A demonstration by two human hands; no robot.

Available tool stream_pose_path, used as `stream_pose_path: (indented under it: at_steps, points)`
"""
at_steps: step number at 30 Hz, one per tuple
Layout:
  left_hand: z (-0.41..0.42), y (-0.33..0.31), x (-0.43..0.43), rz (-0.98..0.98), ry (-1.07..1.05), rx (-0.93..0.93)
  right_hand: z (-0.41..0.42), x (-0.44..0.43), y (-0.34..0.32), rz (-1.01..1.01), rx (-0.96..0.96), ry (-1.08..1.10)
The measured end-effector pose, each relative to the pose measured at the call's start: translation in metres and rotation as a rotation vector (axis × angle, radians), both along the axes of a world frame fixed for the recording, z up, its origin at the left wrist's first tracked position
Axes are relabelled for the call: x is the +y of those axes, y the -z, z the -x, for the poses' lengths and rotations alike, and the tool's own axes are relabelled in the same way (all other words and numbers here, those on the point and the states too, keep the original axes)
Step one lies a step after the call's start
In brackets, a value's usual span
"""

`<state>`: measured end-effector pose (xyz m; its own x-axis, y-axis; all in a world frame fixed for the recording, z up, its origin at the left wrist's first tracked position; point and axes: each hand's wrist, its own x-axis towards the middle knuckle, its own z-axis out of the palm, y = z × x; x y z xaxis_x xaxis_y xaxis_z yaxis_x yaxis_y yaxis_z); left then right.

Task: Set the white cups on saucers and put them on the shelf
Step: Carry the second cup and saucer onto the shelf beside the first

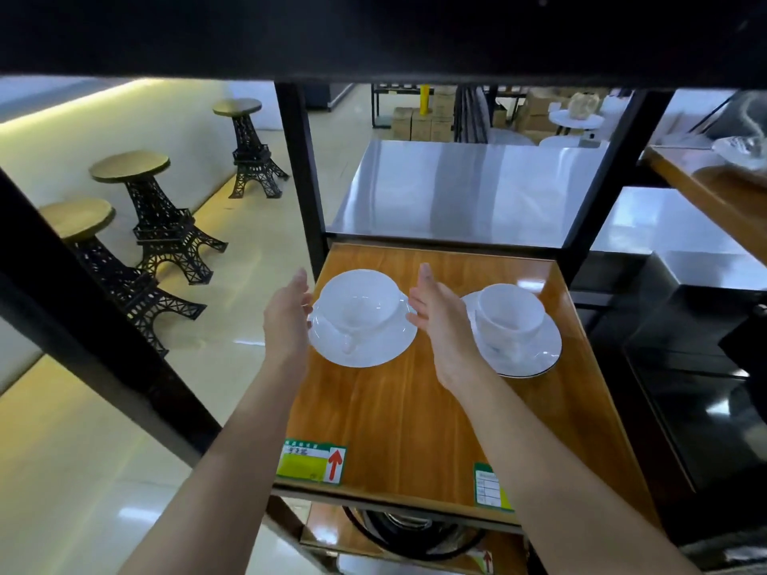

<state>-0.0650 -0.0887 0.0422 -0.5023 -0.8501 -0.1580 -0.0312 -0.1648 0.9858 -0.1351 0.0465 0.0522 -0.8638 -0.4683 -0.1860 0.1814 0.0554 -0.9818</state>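
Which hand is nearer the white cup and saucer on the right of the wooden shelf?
Right. The right hand sits just left of that right cup and saucer; the left hand is beyond the other cup and saucer.

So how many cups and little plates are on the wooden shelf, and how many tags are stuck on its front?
White cups: 2
White saucers: 2
Green shelf tags: 2
Total: 6
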Motion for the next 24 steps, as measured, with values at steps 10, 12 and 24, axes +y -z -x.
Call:
stream_pose_path:
  at_steps: [10,12,24]
  points:
    - [-0.005,0.005,-0.002,0.012,0.22,-0.118,-0.005,-0.014,0.012,-0.053,-0.02,-0.08]
    - [-0.005,0.006,-0.003,0.017,0.22,-0.128,-0.002,-0.014,0.012,-0.055,-0.014,-0.089]
    - [-0.008,0.018,-0.018,0.126,0.094,-0.292,-0.004,-0.003,0.028,-0.29,0.22,0.259]
